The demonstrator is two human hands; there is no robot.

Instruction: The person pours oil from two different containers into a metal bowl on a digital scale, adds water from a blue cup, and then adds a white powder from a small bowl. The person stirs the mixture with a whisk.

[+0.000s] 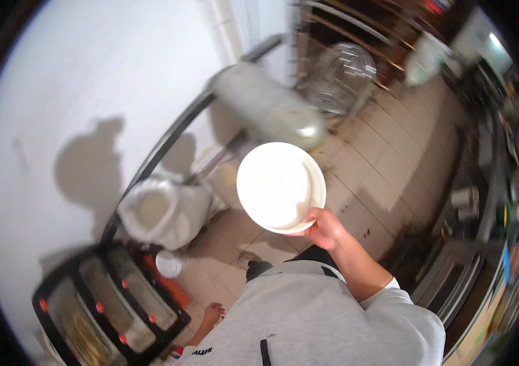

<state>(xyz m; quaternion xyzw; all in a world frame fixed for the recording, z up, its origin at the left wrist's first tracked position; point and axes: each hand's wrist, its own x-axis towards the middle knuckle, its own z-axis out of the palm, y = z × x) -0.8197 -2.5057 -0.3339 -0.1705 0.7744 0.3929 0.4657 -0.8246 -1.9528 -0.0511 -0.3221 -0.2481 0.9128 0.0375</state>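
Observation:
My right hand (325, 228) grips a round white bowl (277, 183) by its rim, thumb on the inner side. The bowl is held out in front of my body, above the tiled floor. Glare washes out its inside, so I cannot tell whether anything is in it. My left hand (214, 312) hangs low at my side, its fingers loosely bent, with nothing visible in it. Nearest to that hand stands a black-framed bin (113, 302) with several clear panels and red knobs. A small white tub (168, 264) is just beyond it.
By the wall stands an open white sack (163, 212) with pale contents. A large grey cylinder (268, 105) is beyond the bowl, near a dark rail (163, 137). A blurred shiny round object (344, 75) is by a rack (355, 23). Cluttered equipment (492, 183) lines the right.

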